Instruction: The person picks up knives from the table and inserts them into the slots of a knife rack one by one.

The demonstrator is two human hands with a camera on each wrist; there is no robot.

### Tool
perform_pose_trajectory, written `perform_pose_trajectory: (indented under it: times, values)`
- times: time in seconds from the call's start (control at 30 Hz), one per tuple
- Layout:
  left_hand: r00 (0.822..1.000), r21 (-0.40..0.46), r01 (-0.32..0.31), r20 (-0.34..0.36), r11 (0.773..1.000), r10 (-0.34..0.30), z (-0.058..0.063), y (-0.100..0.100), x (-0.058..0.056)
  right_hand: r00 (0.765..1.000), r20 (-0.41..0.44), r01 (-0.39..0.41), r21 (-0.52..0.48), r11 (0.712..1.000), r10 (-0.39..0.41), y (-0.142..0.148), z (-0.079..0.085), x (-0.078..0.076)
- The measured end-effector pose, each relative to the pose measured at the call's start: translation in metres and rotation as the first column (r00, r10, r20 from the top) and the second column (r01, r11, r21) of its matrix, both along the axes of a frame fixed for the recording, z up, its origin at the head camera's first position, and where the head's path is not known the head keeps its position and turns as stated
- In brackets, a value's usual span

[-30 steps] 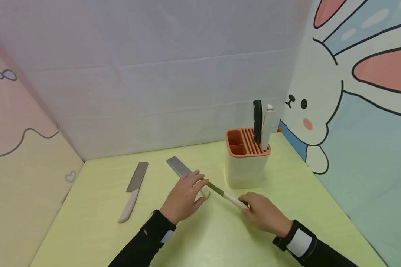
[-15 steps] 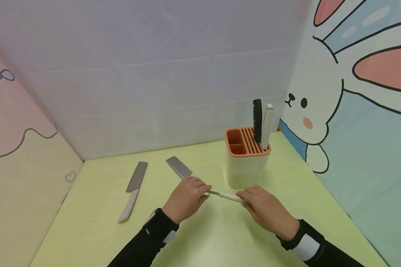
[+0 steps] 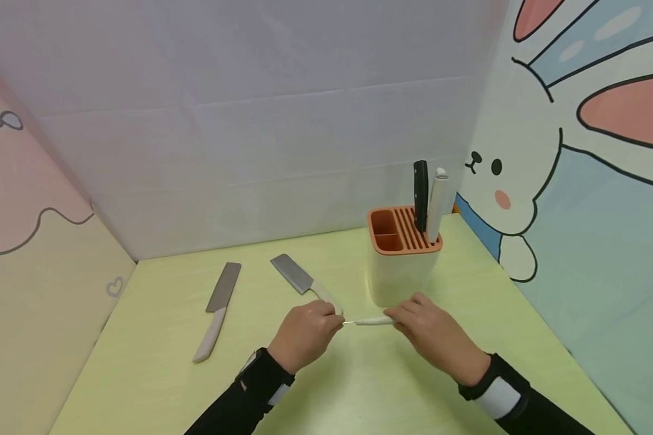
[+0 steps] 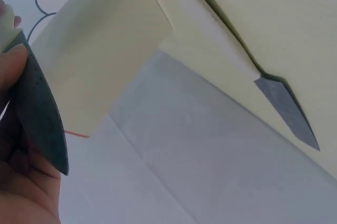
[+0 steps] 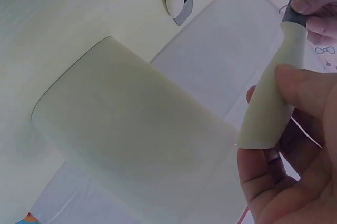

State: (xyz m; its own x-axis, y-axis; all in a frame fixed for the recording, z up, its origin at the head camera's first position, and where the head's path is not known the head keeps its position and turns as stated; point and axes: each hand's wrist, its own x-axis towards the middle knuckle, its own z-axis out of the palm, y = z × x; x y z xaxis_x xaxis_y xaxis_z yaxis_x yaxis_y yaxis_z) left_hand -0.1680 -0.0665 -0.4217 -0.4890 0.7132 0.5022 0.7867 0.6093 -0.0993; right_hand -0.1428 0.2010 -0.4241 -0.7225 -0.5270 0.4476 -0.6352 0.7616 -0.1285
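Note:
Between my two hands is a small knife with a white handle [image 3: 374,321]. My right hand [image 3: 438,338] grips that handle, with thumb and fingers around it in the right wrist view. My left hand [image 3: 307,337] pinches the blade [image 4: 41,108] close to the handle, thumb flat on its face. In the head view the blade is mostly hidden behind the left fingers. A cleaver [image 3: 294,275] with a pale handle lies on the table just beyond my left hand. Further left lies another cleaver [image 3: 224,289] with a greyish handle.
A white knife block [image 3: 399,281] with an orange slotted top stands behind my right hand. It holds a black-handled knife [image 3: 421,196] and a white-handled one [image 3: 436,205]. The yellow-green table [image 3: 141,338] meets a pale wall at the back and printed walls at the sides.
My left hand has come from reaching toward the blade tip to pinching the blade near the handle. The held knife has swung nearly level across the view, and the middle cleaver's handle is uncovered.

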Motion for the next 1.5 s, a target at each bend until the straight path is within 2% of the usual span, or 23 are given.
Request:
perform_pose_trajectory:
  times: [0.07, 0.13, 0.2, 0.23, 0.27, 0.3, 0.4, 0.47, 0.5, 0.53, 0.6, 0.67, 0.73, 0.87, 1.17, 1.33, 1.5]
  values:
    - [1.000, 0.039, 0.000, -0.003, 0.999, 0.000, -0.005, -0.001, -0.001, 0.999, -0.004, 0.032, -0.061, 0.998, -0.032, 0.001, -0.001, -0.002]
    - [1.000, 0.086, -0.001, -0.011, 0.996, 0.002, -0.010, -0.002, -0.001, 0.996, 0.010, 0.091, -0.173, 0.981, -0.091, 0.000, -0.002, -0.002]
    - [1.000, 0.149, 0.000, -0.021, 0.989, 0.004, -0.013, -0.002, -0.002, 0.986, 0.080, 0.162, -0.327, 0.931, -0.144, -0.002, -0.003, -0.002]
    - [1.000, 0.180, 0.001, -0.027, 0.984, 0.004, -0.014, -0.002, -0.002, 0.980, 0.138, 0.189, -0.416, 0.889, -0.144, -0.003, -0.003, -0.001]
    - [0.999, 0.210, 0.003, -0.038, 0.978, 0.005, -0.015, -0.001, -0.001, 0.970, 0.208, 0.217, -0.504, 0.836, -0.127, -0.005, -0.002, 0.000]
    - [0.999, 0.238, 0.007, -0.046, 0.971, 0.004, -0.015, 0.000, -0.001, 0.954, 0.283, 0.250, -0.587, 0.770, -0.094, -0.006, -0.001, 0.000]
    - [0.997, 0.290, 0.017, -0.080, 0.957, 0.006, -0.014, 0.004, 0.001, 0.879, 0.474, 0.371, -0.750, 0.548, 0.055, -0.012, 0.003, 0.002]
    - [0.994, 0.307, 0.025, -0.112, 0.951, 0.010, -0.012, 0.008, 0.002, 0.827, 0.539, 0.440, -0.798, 0.413, 0.161, -0.016, 0.005, 0.003]
    - [0.992, 0.316, 0.031, -0.123, 0.948, 0.008, -0.012, 0.010, 0.002, 0.807, 0.555, 0.465, -0.808, 0.362, 0.201, -0.018, 0.006, 0.003]
    - [0.990, 0.323, 0.037, -0.138, 0.946, 0.008, -0.011, 0.013, 0.003, 0.790, 0.566, 0.484, -0.812, 0.327, 0.236, -0.020, 0.007, 0.004]
    - [0.987, 0.332, 0.046, -0.163, 0.942, 0.009, -0.009, 0.017, 0.005, 0.761, 0.576, 0.505, -0.814, 0.285, 0.297, -0.025, 0.007, 0.006]
    - [0.983, 0.328, 0.051, -0.184, 0.943, 0.012, -0.007, 0.021, 0.006, 0.743, 0.576, 0.511, -0.817, 0.269, 0.340, -0.030, 0.005, 0.007]
    - [0.980, 0.319, 0.050, -0.198, 0.947, 0.015, -0.006, 0.025, 0.007, 0.734, 0.577, 0.515, -0.817, 0.260, 0.357, -0.034, 0.003, 0.008]
    - [0.976, 0.306, 0.043, -0.217, 0.951, 0.025, -0.006, 0.030, 0.009, 0.740, 0.563, 0.516, -0.826, 0.226, 0.369, -0.041, 0.000, 0.008]
    - [0.974, 0.299, 0.024, -0.224, 0.954, 0.046, -0.008, 0.037, 0.010, 0.717, 0.580, 0.548, -0.812, 0.201, 0.387, -0.050, -0.001, 0.006]
    - [0.972, 0.290, 0.017, -0.229, 0.957, 0.052, -0.008, 0.035, 0.010, 0.714, 0.576, 0.538, -0.815, 0.215, 0.398, -0.050, -0.001, 0.005]
    - [0.982, 0.279, 0.008, -0.182, 0.960, 0.045, -0.008, 0.033, 0.011, 0.722, 0.567, 0.505, -0.824, 0.258, 0.397, -0.047, -0.001, 0.003]
